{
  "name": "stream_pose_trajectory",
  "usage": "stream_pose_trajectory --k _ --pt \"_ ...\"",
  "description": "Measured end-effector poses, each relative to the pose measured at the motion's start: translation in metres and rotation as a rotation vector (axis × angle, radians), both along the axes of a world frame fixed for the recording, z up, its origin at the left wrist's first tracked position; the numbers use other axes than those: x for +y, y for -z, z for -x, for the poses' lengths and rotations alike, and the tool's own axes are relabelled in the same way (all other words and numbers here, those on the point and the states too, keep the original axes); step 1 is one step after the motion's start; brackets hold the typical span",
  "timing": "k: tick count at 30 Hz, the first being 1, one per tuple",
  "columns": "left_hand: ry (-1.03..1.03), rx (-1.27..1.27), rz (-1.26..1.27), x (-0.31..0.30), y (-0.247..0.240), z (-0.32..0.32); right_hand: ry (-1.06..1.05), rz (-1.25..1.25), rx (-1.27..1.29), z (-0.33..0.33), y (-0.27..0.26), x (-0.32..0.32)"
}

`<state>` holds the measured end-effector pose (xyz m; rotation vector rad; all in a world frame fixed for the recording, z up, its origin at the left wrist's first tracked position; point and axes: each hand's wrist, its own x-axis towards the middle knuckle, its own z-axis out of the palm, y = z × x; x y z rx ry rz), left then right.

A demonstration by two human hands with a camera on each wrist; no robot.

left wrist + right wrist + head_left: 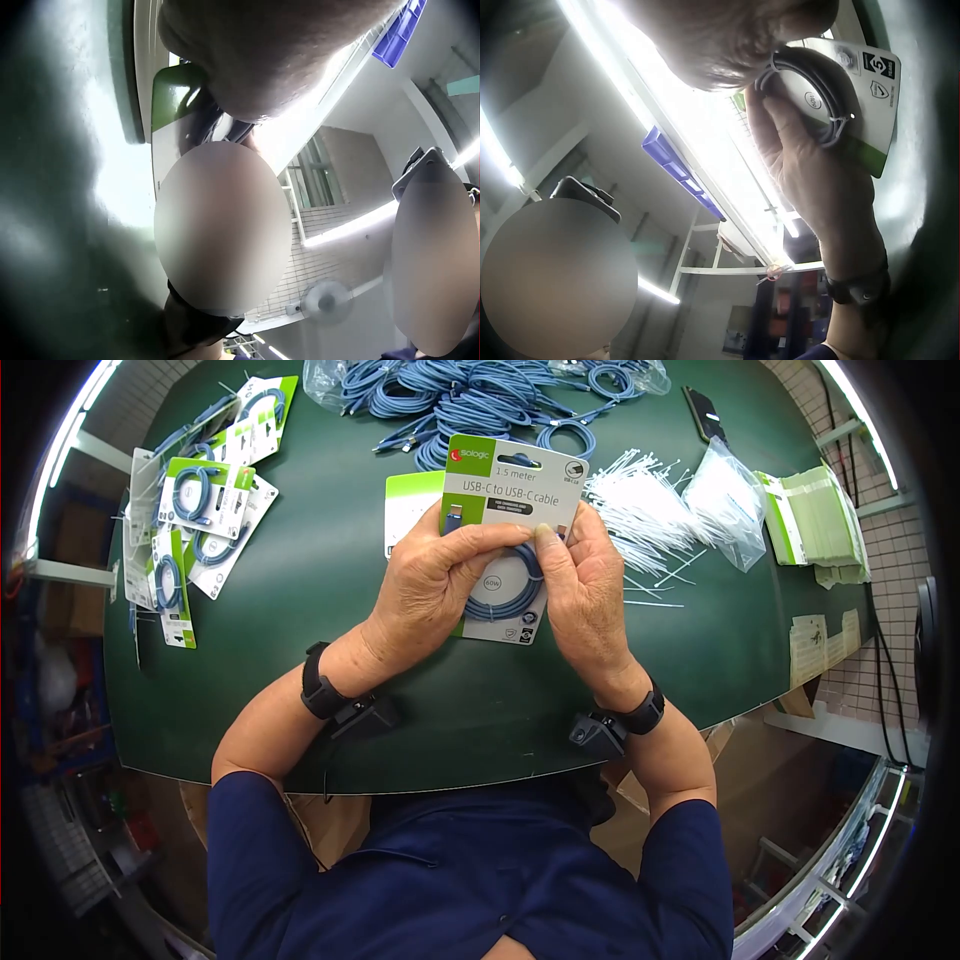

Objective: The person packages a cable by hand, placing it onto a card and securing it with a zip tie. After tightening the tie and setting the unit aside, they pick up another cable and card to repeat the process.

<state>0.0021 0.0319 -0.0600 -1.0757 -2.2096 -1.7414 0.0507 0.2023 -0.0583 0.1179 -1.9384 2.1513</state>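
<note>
Both hands hold a green and white cable card point(512, 488) upright over the table's middle, a coiled blue cable point(503, 603) lying on its front. The left hand point(425, 585) grips the card's left side, its thumb reaching across the front above the coil. On the right side, the right hand point(588, 595) pinches the card, thumb on the front near the other thumb's tip. In the right wrist view the coil point(832, 105) shows a tie round it, with the left hand point(825, 187) behind the card. Fingers behind the card are hidden in the head view.
Carded cables point(190, 495) lie in a heap at the left. Loose blue cables point(450, 405) are piled at the back. White ties point(640, 505), a plastic bag point(725, 505), a phone point(705, 412) and a stack of cards point(815, 520) stand rightward. Another card point(402, 510) lies behind the left hand.
</note>
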Motion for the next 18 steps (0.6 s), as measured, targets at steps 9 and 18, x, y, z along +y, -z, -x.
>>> stream_pose_trajectory --k 9,18 --pt "0.059 -0.060 0.043 -0.005 -0.002 0.001 0.016 0.061 -0.035 -0.001 0.001 -0.002" --pt "-0.069 -0.022 0.028 -0.005 -0.006 -0.003 0.120 -0.012 0.071 -0.001 -0.009 -0.006"
